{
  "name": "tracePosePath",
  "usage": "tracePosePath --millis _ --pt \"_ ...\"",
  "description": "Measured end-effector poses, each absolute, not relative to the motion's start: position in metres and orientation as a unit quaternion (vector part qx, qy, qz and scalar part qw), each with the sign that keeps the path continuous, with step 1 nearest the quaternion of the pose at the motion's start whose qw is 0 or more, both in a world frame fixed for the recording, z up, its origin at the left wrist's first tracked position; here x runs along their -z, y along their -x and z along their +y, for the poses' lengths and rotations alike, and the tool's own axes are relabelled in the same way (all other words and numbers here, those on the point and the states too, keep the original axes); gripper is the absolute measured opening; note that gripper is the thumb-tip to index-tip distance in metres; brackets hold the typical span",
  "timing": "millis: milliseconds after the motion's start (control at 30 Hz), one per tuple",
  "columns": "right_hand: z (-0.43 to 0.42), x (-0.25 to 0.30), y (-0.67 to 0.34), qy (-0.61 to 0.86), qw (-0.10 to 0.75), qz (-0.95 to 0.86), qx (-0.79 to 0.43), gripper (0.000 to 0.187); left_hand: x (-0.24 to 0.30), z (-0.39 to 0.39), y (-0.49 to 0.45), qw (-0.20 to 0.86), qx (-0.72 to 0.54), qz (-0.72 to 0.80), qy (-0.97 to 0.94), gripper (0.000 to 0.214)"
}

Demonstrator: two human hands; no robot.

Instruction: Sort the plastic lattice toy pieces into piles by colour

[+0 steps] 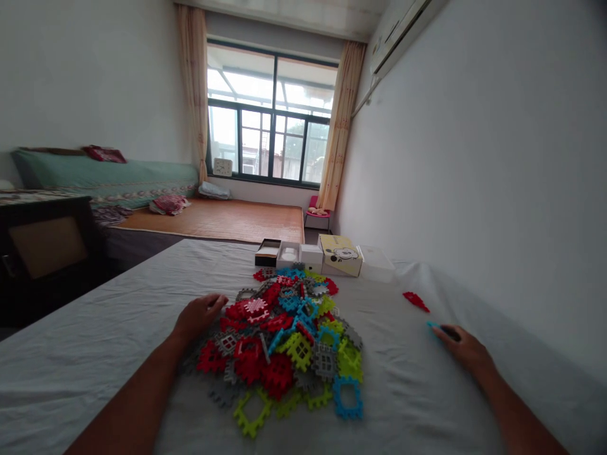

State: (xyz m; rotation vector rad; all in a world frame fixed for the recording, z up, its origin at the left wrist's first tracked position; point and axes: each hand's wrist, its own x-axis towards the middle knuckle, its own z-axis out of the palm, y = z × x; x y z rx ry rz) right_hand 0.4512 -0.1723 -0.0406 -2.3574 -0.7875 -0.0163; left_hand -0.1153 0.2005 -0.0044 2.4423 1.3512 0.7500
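A heap of flat plastic interlocking tiles [289, 335] in red, blue, green and grey lies on a table under a white cloth [118, 328]. My left hand [198, 316] rests on the heap's left edge, fingers curled against a red tile. My right hand [462, 346] lies on the cloth at the right, its fingers closed on a small blue tile [434, 326] whose tip shows beyond them. A single red tile [416, 301] lies apart, just beyond my right hand.
Several small boxes [327, 256], one yellow, stand in a row at the table's far edge. A white wall runs along the right. A bed with a mat [222, 218], a dark cabinet [45, 253] at the left and a window lie beyond.
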Motion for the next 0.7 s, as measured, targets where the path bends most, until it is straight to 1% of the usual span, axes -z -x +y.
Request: tracePosePath --millis 100,233,300,367,433,500,600,700 --pt "-0.199 0.054 -0.456 0.922 0.26 -0.277 0.071 0.057 0.005 0.201 0.115 0.131 -0.254 0.468 -0.836 0.041" --pt "-0.189 0.055 -0.441 0.937 0.192 -0.265 0.125 0.055 0.005 0.199 0.116 0.139 -0.26 0.464 -0.835 0.041" --pt "-0.171 0.046 -0.426 0.931 0.19 -0.261 0.169 0.055 0.004 0.197 0.116 0.141 -0.262 0.458 -0.838 0.042" --pt "-0.147 0.031 -0.404 0.899 0.211 -0.339 0.181 0.052 0.002 0.195 0.116 0.144 -0.262 0.457 -0.838 0.042" --pt "-0.118 0.012 -0.377 0.841 0.231 -0.473 0.123 0.046 0.001 0.194 0.115 0.15 -0.259 0.463 -0.834 0.041" --pt "-0.087 -0.007 -0.345 0.782 0.239 -0.575 0.027 0.04 0.0 0.193 0.114 0.153 -0.256 0.475 -0.828 0.04" --pt "-0.043 -0.023 -0.304 0.722 0.231 -0.648 -0.075 0.037 0.0 0.193 0.114 0.155 -0.253 0.476 -0.828 0.04" --pt "-0.011 -0.019 -0.281 0.7 0.221 -0.67 -0.11 0.037 0.001 0.195 0.115 0.155 -0.256 0.466 -0.833 0.041"
